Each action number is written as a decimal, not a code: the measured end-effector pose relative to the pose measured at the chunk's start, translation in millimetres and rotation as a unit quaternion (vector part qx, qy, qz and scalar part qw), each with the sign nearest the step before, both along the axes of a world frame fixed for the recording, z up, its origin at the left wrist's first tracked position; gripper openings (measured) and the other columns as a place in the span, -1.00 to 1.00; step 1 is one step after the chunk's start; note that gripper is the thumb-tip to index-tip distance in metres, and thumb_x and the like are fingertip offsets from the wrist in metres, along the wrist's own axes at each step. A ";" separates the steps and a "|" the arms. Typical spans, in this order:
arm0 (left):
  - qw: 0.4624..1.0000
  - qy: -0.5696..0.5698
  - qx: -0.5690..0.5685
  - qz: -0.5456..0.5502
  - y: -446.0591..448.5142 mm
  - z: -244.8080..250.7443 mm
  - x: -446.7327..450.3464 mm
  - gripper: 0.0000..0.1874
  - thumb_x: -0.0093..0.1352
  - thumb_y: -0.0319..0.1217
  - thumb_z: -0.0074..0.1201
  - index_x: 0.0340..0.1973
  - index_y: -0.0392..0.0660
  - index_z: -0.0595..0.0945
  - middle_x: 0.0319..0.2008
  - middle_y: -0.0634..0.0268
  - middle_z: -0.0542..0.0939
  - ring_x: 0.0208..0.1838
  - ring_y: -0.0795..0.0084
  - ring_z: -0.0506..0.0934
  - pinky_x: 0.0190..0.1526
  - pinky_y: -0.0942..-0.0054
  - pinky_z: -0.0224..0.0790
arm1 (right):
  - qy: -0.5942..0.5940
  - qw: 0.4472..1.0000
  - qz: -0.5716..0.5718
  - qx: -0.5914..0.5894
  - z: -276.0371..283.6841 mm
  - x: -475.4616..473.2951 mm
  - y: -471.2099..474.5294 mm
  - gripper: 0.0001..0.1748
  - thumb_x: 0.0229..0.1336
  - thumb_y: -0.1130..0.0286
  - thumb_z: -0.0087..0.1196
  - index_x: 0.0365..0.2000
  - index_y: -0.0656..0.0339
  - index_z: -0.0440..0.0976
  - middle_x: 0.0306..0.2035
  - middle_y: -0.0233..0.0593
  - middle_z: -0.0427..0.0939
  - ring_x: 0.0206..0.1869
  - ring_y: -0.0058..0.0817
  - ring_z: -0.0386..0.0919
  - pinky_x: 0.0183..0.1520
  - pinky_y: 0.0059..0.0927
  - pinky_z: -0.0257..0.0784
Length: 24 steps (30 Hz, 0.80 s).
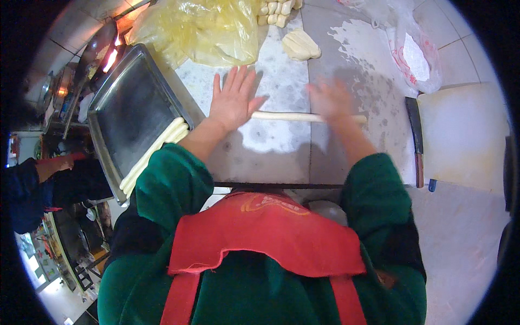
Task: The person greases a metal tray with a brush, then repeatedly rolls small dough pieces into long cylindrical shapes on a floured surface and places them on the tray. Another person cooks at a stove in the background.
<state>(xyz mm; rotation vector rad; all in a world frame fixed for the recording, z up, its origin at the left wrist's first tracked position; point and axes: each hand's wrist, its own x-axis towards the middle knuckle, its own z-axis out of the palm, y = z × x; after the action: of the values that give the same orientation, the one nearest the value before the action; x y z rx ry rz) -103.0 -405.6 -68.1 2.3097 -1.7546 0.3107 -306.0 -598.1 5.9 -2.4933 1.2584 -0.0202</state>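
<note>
A long rope of pale dough (286, 116) lies crosswise on the floured, tiled worktop (268, 168). My left hand (230, 97) is palm down with fingers spread, at the rope's left end, which it hides. Over the right part of the rope is my right hand (332, 99), blurred by motion, fingers seemingly extended. The rope's right tip shows beyond that wrist. Neither hand grasps anything. Beyond the hands sits a loose lump of dough (300, 45). Left of my left forearm, several dough strips (152, 156) lie side by side along the near edge of a metal tray (134, 101).
A yellow plastic bag (203, 32) and stacked dough pieces (278, 14) are at the back. Flames (110, 60) burn beside a wok at far left. A cleaver (415, 130) borders a cutting board (463, 134). A clear bag (416, 61) holds white powder. Another person's sleeve (20, 191) shows left.
</note>
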 end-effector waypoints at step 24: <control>0.992 0.040 0.060 -0.099 3.4 84.9 -98.9 -0.22 0.27 0.10 -0.01 0.30 -0.02 0.26 0.32 0.09 0.24 0.38 0.11 0.19 0.26 -0.27 -0.08 | 0.068 0.978 0.031 -0.193 -45.3 -98.1 44.1 -0.35 0.19 -0.08 -0.08 0.23 -0.05 0.27 0.30 0.05 0.17 0.36 -0.04 0.09 0.31 0.32 -0.14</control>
<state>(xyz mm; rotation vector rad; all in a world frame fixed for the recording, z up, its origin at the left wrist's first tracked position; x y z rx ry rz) -201.9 -402.2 16.7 2.1679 -1.9922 0.0795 -404.1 -554.0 -39.4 -2.9076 1.3371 -0.0889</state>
